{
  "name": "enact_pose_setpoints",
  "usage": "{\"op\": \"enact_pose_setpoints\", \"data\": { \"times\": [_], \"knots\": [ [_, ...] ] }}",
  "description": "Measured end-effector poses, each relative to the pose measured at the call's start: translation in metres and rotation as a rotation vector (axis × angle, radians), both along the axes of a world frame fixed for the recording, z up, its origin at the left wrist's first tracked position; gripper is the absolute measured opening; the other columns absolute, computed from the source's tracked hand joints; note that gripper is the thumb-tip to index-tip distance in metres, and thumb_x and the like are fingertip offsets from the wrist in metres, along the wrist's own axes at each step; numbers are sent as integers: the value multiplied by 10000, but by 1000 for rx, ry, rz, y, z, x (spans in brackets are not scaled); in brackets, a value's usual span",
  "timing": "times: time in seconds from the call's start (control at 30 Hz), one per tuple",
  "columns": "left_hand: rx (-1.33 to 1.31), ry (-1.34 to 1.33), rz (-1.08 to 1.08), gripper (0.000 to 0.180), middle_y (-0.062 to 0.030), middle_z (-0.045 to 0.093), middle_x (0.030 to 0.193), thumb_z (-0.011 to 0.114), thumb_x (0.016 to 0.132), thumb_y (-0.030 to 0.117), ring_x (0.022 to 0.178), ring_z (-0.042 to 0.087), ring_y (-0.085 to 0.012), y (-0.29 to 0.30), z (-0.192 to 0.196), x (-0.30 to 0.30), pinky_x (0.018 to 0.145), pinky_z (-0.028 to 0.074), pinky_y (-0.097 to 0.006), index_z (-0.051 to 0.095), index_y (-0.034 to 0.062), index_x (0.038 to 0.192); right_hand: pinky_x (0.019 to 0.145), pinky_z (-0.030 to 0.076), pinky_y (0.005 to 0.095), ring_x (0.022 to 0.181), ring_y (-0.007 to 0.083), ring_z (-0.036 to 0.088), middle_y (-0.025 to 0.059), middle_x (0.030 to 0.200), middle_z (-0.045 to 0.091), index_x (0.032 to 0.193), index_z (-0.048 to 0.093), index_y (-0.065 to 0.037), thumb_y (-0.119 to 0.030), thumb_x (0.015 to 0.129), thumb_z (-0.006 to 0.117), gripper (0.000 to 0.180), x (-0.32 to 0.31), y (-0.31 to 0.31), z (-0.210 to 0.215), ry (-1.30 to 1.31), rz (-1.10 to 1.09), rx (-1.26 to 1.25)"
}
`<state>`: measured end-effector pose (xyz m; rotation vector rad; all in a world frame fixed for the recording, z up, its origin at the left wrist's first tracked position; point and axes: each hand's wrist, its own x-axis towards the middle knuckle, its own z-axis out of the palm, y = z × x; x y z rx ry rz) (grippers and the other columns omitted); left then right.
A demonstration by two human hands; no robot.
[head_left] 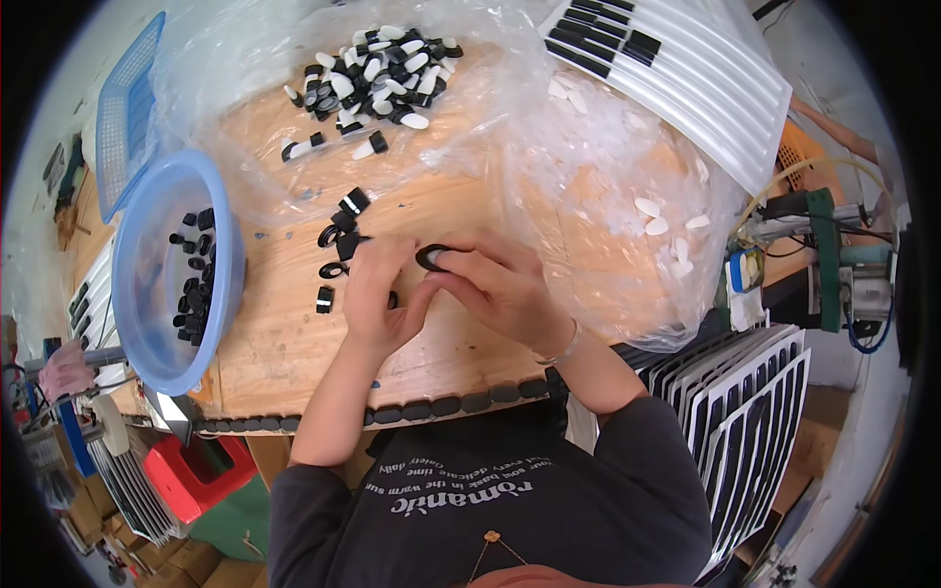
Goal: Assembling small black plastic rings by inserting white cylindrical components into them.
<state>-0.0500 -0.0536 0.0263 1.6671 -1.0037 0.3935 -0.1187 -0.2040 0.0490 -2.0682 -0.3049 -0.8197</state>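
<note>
Between my two hands is a small black oval ring (429,258), gripped by the fingers and thumb of my right hand (502,286). My left hand (380,292) is curled close beside it, thumb tips nearly meeting; what its fingers hold is hidden. A black piece (393,300) shows partly under the left palm. Just left of that hand, several loose black parts lie on the wooden table, among them a ring (333,269) and a block with a white stripe (325,299). Farther off is a heap of black and white clip-like pieces (377,78).
A blue basin (230,284) with black parts stands at the left, a blue basket (123,118) behind it. Clear plastic sheeting (549,216) covers the table's far and right parts, with white pieces (657,225) on it. A white ribbed tray (676,88) lies far right; stacked trays (745,421) stand beside me.
</note>
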Motion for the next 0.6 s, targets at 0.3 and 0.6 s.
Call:
{"op": "enact_pose_setpoints", "data": {
  "times": [0.3,0.6],
  "knots": [
    [61,-315,146,357,-212,649,966,691,766,-22,851,634,-341,-4,-4,-3,758,514,-390,588,-59,1106,732,508,342,833,262,612,80,944,617,911,649,-24,-110,744,717,200,-5,3,4,-42,-94,-128],
    [-166,137,73,446,-212,614,1071,655,709,-130,987,602,-275,7,-14,1,885,471,-350,537,-52,1132,687,519,317,775,253,657,151,872,673,915,678,-15,-38,774,638,148,-35,-135,2,487,-585,-118]
  ]
}}
